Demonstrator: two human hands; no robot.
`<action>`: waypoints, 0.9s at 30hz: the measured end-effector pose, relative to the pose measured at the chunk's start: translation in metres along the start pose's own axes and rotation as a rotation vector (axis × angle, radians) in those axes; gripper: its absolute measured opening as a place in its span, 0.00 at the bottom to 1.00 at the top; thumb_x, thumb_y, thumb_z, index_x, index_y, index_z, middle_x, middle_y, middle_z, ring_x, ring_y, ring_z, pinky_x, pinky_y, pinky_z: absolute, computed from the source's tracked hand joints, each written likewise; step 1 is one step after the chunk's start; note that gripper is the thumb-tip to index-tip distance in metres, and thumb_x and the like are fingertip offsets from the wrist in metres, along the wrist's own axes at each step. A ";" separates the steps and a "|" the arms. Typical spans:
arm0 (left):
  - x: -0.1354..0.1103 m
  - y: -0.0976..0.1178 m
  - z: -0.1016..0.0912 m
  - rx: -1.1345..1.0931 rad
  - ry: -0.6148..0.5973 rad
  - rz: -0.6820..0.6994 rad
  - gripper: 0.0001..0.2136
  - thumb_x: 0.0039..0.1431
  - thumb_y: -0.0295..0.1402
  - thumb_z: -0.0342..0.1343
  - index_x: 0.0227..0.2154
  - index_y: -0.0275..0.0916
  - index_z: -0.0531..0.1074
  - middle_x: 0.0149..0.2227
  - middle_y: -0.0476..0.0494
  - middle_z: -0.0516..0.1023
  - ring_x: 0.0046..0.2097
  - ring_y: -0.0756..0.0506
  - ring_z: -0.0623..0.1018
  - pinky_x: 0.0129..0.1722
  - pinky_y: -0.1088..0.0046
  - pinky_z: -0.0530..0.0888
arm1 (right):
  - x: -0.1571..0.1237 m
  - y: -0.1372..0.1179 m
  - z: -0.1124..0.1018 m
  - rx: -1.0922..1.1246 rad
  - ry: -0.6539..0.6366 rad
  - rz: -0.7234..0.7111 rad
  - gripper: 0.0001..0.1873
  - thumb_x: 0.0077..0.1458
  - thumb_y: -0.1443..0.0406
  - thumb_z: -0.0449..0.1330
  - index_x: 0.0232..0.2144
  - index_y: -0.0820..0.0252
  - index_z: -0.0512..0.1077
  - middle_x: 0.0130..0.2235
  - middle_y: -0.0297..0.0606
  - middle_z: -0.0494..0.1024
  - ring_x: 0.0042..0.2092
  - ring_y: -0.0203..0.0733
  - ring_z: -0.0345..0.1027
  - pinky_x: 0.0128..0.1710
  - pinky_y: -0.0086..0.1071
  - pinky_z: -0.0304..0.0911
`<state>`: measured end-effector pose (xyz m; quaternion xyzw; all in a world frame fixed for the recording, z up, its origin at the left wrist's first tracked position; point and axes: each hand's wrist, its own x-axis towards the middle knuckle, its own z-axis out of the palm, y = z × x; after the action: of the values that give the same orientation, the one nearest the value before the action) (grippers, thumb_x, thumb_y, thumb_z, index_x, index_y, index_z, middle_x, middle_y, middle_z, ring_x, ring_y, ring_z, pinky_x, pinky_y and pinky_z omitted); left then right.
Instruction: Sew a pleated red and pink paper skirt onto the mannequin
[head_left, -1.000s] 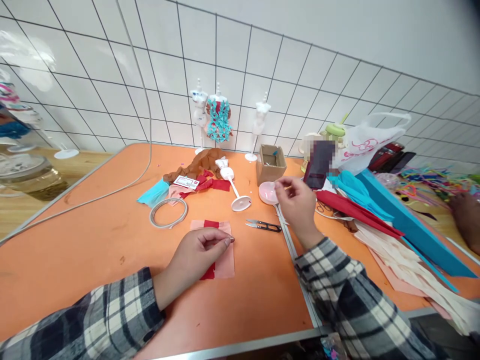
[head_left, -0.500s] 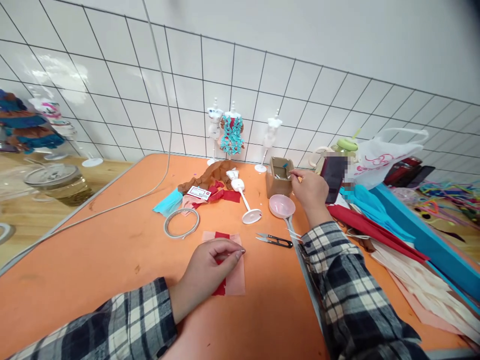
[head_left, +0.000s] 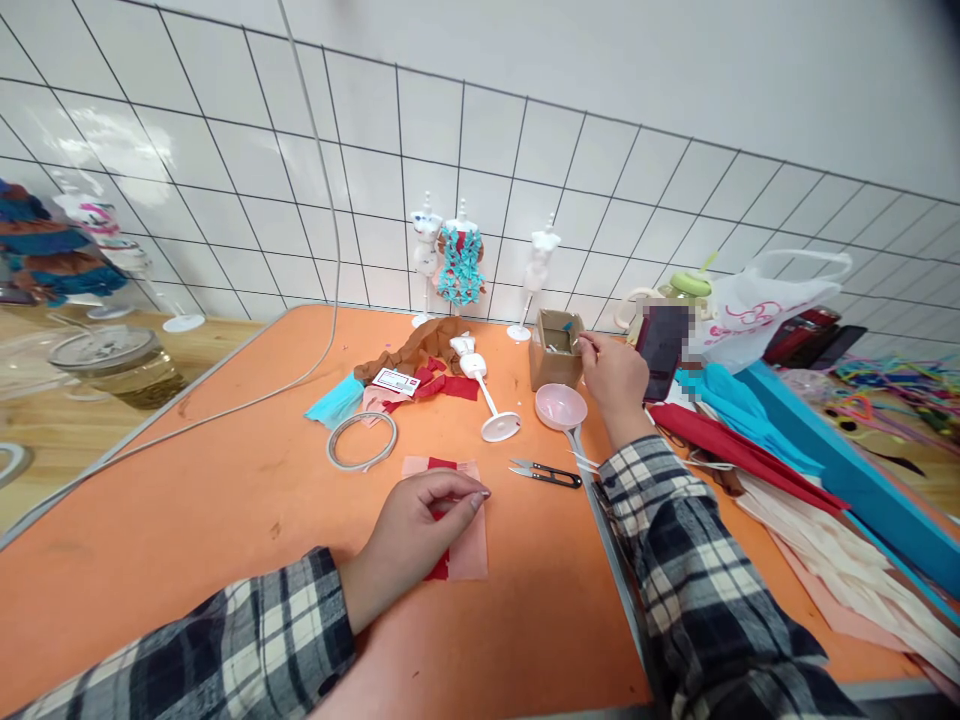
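Note:
My left hand (head_left: 412, 530) rests over a pale pink cloth piece (head_left: 471, 550) with a red strip on it, thumb and forefinger pinched together; whatever is between them is too small to name. At the right rim of a small brown cardboard box (head_left: 553, 374), my right hand (head_left: 616, 378) is closed in a pinch, its fingertips partly hidden. Small bits lie inside the box. Just in front of it sits a pink shallow bowl (head_left: 561, 408). Black-handled thread snips (head_left: 551, 474) lie between the bowl and the cloth.
A small white dress form (head_left: 487, 395) is tipped over behind the cloth, and others stand by the tiled wall. A tape roll (head_left: 334, 458), brown fabric (head_left: 420, 348) and a cable (head_left: 247, 405) lie leftward. A phone (head_left: 663, 345) and folded fabrics (head_left: 757, 460) are at right.
The view has shifted slightly. Both hands keep nearly the same place and pinched pose, the left over the cloth and the right at the box.

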<state>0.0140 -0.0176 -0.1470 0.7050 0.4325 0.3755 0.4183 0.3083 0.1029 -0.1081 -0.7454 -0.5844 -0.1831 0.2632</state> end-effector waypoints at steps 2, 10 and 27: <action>0.001 0.001 0.000 -0.001 -0.005 0.004 0.09 0.58 0.35 0.56 0.30 0.39 0.81 0.35 0.42 0.85 0.38 0.44 0.82 0.39 0.70 0.77 | -0.003 0.000 0.003 -0.038 0.026 -0.069 0.20 0.67 0.60 0.48 0.51 0.55 0.76 0.45 0.45 0.81 0.44 0.48 0.71 0.38 0.36 0.57; 0.000 0.002 -0.001 0.008 -0.024 0.024 0.09 0.59 0.34 0.56 0.31 0.40 0.81 0.36 0.42 0.85 0.39 0.44 0.83 0.40 0.70 0.77 | -0.009 0.001 0.007 -0.051 0.015 -0.138 0.18 0.64 0.63 0.50 0.45 0.57 0.79 0.45 0.44 0.80 0.45 0.48 0.70 0.39 0.37 0.58; 0.002 0.001 -0.003 0.009 0.007 0.019 0.09 0.57 0.35 0.57 0.32 0.40 0.82 0.36 0.43 0.85 0.39 0.43 0.83 0.40 0.70 0.78 | 0.001 0.000 -0.015 0.704 0.011 0.085 0.28 0.52 0.63 0.55 0.56 0.60 0.71 0.43 0.43 0.82 0.26 0.36 0.64 0.33 0.35 0.64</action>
<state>0.0125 -0.0150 -0.1451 0.7095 0.4288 0.3799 0.4103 0.3091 0.0947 -0.0956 -0.6316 -0.5787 0.0366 0.5146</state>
